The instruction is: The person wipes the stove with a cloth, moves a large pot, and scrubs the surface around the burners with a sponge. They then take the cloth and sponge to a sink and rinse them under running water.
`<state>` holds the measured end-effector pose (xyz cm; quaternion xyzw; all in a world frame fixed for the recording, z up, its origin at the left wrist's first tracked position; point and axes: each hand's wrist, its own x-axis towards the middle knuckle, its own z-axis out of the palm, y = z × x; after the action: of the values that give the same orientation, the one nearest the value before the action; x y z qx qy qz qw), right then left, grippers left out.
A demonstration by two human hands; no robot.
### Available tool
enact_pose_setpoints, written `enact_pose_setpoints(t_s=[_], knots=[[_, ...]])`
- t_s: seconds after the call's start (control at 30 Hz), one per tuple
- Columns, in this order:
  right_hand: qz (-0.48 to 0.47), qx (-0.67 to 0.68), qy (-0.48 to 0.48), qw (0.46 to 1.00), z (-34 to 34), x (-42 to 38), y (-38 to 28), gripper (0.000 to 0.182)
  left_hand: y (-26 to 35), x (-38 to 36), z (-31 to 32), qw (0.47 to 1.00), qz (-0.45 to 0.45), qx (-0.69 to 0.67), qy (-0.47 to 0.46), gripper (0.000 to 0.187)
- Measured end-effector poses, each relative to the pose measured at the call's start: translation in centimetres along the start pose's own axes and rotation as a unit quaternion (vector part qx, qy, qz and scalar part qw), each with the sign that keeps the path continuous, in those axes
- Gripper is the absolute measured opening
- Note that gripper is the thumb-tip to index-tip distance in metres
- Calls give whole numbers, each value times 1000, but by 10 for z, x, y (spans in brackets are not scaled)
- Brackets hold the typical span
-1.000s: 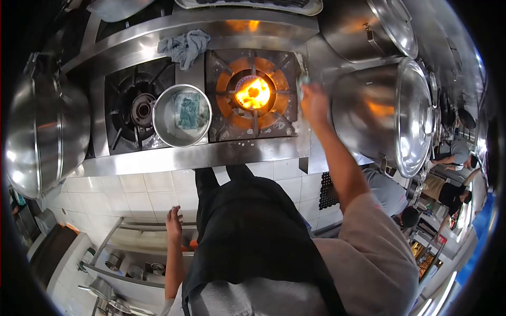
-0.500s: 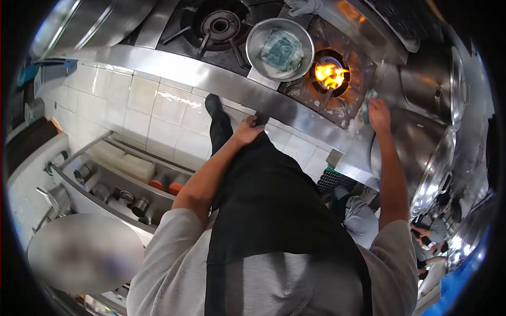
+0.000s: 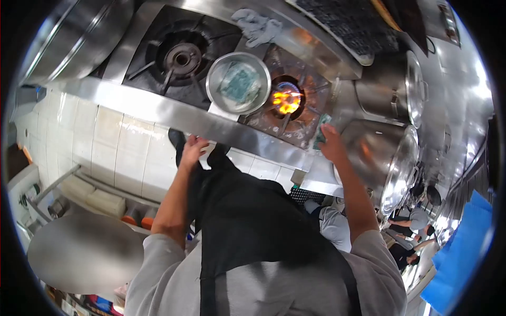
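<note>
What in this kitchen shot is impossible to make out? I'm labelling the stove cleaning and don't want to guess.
All in the head view:
- Right hand: its grip on the green sponge is hidden by the hand itself.
- Left hand: whether it touches the stove's front ledge or the apron is unclear.
- Metal bowl: the greenish contents are too small to identify.
- Big pot: cut off by the lens edge.
- Lower left: a blurred patch.

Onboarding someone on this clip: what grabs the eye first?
The orange flame on the stove's right burner, with a steel bowl holding a green sponge just left of it. The right hand presses a green pad on the stove's right end, beside a big steel pot. The left hand rests at the stove's front edge.
</note>
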<state>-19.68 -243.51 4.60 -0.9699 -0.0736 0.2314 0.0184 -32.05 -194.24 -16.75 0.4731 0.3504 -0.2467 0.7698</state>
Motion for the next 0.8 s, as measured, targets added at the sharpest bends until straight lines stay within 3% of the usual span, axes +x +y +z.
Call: enact_pose_setpoints(t_s=[0.07,0.1,0.17,0.3,0.4,0.47,0.63,0.8], knots=[[11,22,-17,1000,0,2,7,62,15,9,-8,998,-25,53,-23,37],[64,144,-42,987,11,8,23,64,18,15,-9,993,-12,116,-20,35],[34,152,-31,987,31,16,57,62,31,19,-7,981,-26,189,-49,35],[16,228,-15,973,13,7,34,61,38,38,-12,970,-43,228,-70,33],[-13,49,70,996,19,-2,13,61,49,36,-2,964,-71,239,-93,32],[0,31,88,996,22,0,7,60,58,31,9,948,-111,270,-126,32],[29,65,105,992,13,28,10,61,10,56,4,940,9,322,-111,27],[9,52,165,985,-2,77,30,59,46,22,35,908,88,407,-55,21]])
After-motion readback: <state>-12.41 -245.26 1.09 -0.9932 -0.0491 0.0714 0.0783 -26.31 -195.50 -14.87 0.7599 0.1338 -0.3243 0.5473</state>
